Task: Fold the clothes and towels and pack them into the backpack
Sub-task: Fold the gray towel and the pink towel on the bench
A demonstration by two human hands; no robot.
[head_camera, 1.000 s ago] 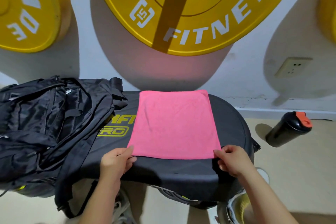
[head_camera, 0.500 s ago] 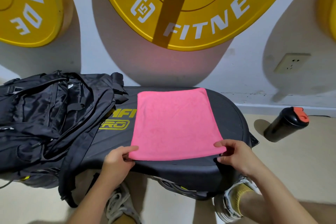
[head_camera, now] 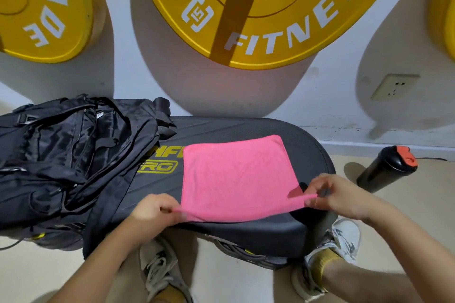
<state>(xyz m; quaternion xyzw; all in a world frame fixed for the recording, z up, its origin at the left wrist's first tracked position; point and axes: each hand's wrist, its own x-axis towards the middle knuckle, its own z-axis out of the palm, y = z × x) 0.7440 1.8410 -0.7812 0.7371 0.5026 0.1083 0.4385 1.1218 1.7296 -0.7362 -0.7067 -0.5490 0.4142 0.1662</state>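
A pink towel (head_camera: 236, 174) lies on the black padded bench (head_camera: 246, 231). Its two near corners are lifted off the pad while its far edge still rests flat. My left hand (head_camera: 154, 209) pinches the near left corner. My right hand (head_camera: 337, 194) pinches the near right corner, and the near edge hangs stretched between them. A black backpack (head_camera: 61, 162) lies slumped on the left end of the bench, partly hanging over its edge.
A black shaker bottle (head_camera: 386, 167) with a red lid stands on the floor to the right of the bench. Large yellow weight plates (head_camera: 270, 7) lean on the white wall behind. My two shoes (head_camera: 160, 275) stand on the floor under the bench's near edge.
Both hands have closed on the towel's near corners and lifted them off the pad. The towel's far edge has slid toward me.
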